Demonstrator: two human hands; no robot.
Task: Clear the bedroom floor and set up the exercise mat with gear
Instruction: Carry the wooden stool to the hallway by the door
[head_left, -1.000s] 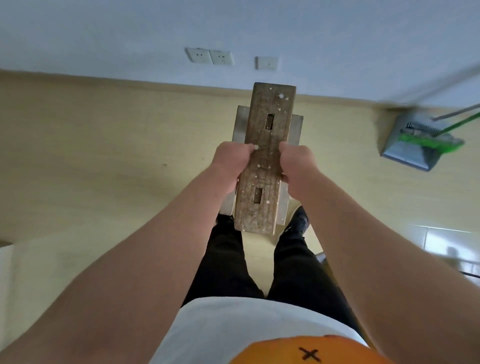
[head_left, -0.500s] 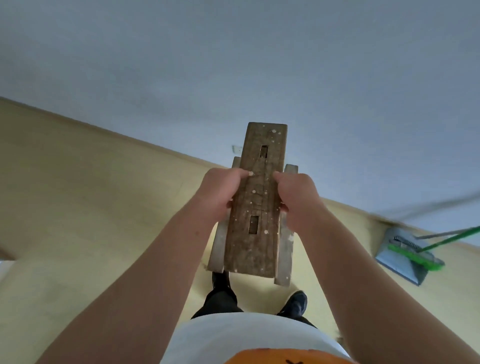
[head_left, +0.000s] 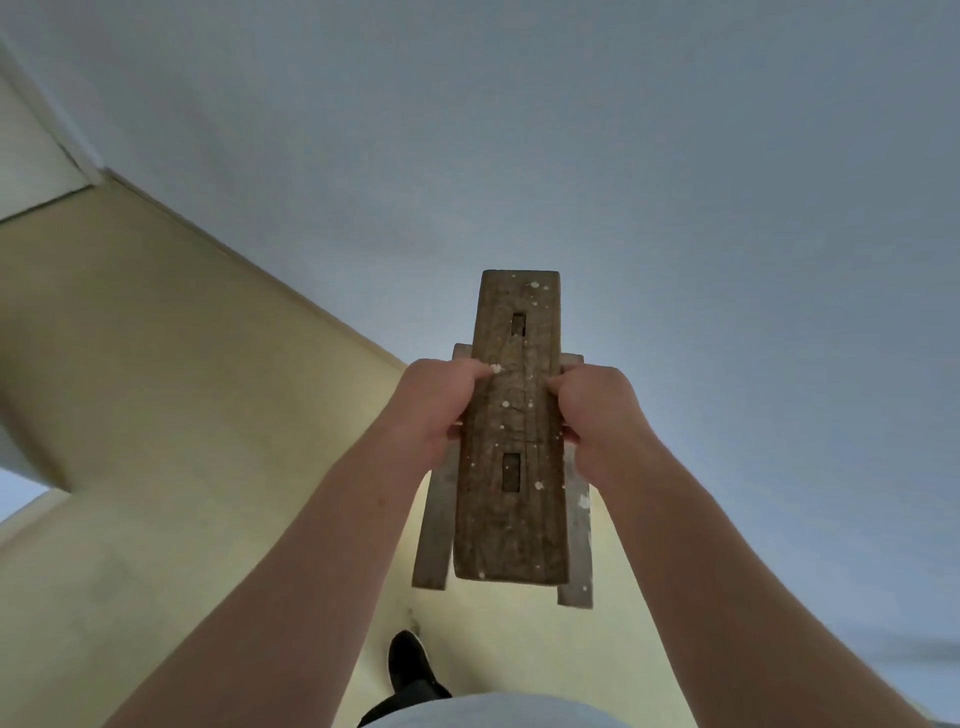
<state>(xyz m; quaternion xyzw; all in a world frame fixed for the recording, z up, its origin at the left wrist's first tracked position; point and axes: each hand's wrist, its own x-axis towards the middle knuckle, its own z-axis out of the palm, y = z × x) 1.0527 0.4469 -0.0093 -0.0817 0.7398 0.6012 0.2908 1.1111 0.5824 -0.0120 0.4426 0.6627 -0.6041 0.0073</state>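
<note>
Wooden stool (head_left: 511, 519) is off the floor (head_left: 156, 415), left hand (head_left: 434, 405) and right hand (head_left: 597, 415) gripping its sides. I judge clearing underway; no mat visible.

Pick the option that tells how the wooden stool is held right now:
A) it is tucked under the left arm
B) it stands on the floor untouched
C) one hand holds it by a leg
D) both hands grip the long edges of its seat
D: the left hand and the right hand each grip a long edge of the wooden stool at mid-seat.
</note>
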